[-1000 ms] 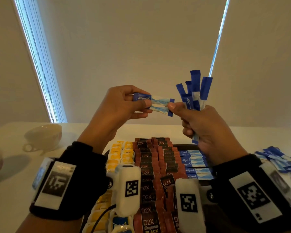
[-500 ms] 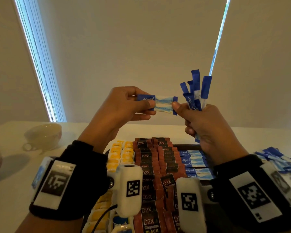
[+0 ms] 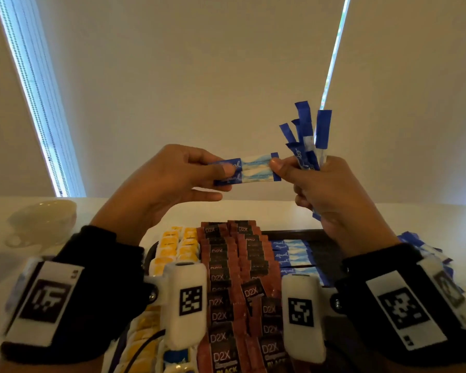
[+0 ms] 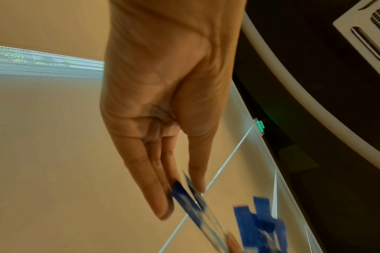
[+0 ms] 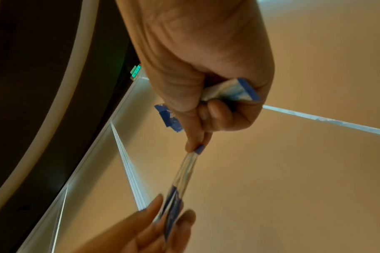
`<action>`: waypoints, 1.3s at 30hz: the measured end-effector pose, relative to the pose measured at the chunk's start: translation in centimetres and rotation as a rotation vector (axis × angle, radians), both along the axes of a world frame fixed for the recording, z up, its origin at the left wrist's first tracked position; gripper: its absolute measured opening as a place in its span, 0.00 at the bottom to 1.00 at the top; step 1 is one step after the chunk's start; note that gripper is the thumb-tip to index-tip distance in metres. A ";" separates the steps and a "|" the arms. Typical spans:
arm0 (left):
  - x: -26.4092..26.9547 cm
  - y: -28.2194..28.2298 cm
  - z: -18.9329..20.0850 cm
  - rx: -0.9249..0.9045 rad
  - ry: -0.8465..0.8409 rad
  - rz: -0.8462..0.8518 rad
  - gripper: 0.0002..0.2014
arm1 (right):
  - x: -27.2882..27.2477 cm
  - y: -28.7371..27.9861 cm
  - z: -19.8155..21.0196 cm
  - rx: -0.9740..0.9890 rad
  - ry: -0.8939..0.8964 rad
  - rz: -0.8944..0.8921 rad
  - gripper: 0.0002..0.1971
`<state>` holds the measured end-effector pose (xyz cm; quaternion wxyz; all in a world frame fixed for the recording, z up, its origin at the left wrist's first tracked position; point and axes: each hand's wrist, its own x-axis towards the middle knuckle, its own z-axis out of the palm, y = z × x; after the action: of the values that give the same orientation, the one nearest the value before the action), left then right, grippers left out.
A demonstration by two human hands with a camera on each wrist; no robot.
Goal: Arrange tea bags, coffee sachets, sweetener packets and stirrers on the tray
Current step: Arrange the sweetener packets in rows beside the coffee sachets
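We are holding two sweetener packets (image 3: 249, 170) flat between our hands, raised well above the tray (image 3: 301, 233). Their long axis is running left to right, roughly level; dark blue printed end toward our left hand (image 3: 170, 181), paler end with its blue strip toward our right hand (image 3: 331, 192).

Left thumb and fingers are pinching the printed end. Right thumb and forefinger are nipping the opposite strip, while the remaining right fingers are curling round a bundle of packets (image 3: 308, 138) standing upright, ends fanning above the fist.

Handling, as we are judging it: light, thin paper, limp in the middle, likely to bend or slide apart if taken by one corner. We are reckoning the sealed end strips the best hold, or a pinch across the flat width.

Below, the tray is carrying yellow tea bags (image 3: 182, 246) at left, brown coffee sachets (image 3: 226, 265) in the middle, and laid sweetener packets (image 3: 291, 254) at right, lying crosswise. More blue packets (image 3: 425, 249) are lying loose on the table (image 3: 253, 211) to the right. A cup (image 3: 43, 222) is sitting far left
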<state>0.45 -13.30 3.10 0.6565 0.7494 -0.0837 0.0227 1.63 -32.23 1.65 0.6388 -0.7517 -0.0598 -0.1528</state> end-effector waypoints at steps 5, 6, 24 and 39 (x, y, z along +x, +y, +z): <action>-0.4 1.3 1.0 -0.037 -0.096 0.067 0.28 | -1.0 -5.5 0.1 -0.096 0.236 -0.057 0.10; -0.5 1.7 1.2 -0.051 -0.105 0.075 0.30 | -1.2 -6.6 -0.3 -0.153 0.302 -0.076 0.10; -1.0 1.2 1.2 0.006 -0.098 -0.010 0.24 | -2.3 -7.9 -6.8 -0.563 0.935 -0.185 0.14; -0.9 -0.1 0.9 0.107 -0.093 -0.055 0.15 | -1.6 -5.3 -5.9 -1.220 0.797 -0.137 0.22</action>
<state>-0.44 -13.35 4.03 0.6113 0.7789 -0.1357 0.0352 0.00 -37.54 -4.23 0.0687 -0.9744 0.1496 0.1533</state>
